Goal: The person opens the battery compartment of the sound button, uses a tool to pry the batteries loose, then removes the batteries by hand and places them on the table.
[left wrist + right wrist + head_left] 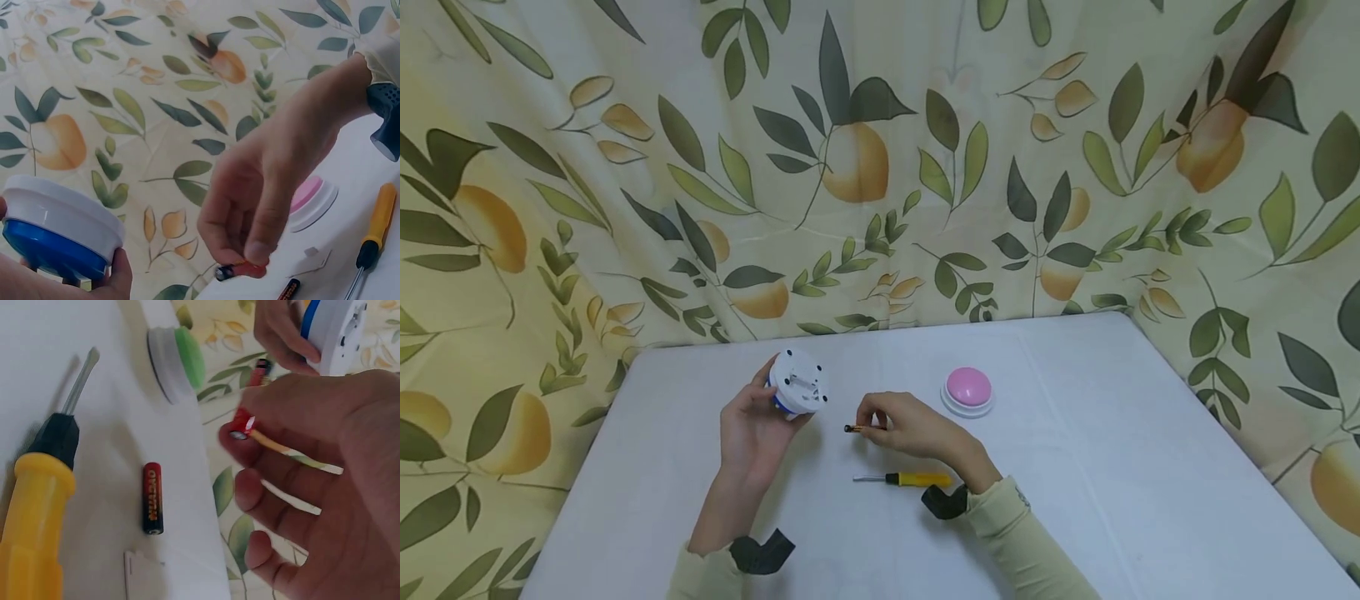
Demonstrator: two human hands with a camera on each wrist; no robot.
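Observation:
My left hand [756, 433] grips a round white push-button light [797, 382] with a blue side; its white underside, with dark screw holes and an open battery slot, faces me in the head view. Between thumb and fingertips, my right hand [906, 427] pinches a red and black battery [245, 419], held just right of the light and apart from it. Below the right hand, a second red and black battery [152, 499] lies on the table, with a small white cover piece [145, 575] near it.
A yellow-handled screwdriver [921, 479] lies below the right hand. Behind that hand stands a pink-topped round button [968, 388]. A green-topped one [181, 359] shows in the right wrist view. The white table [1075, 383] meets a patterned curtain [887, 250].

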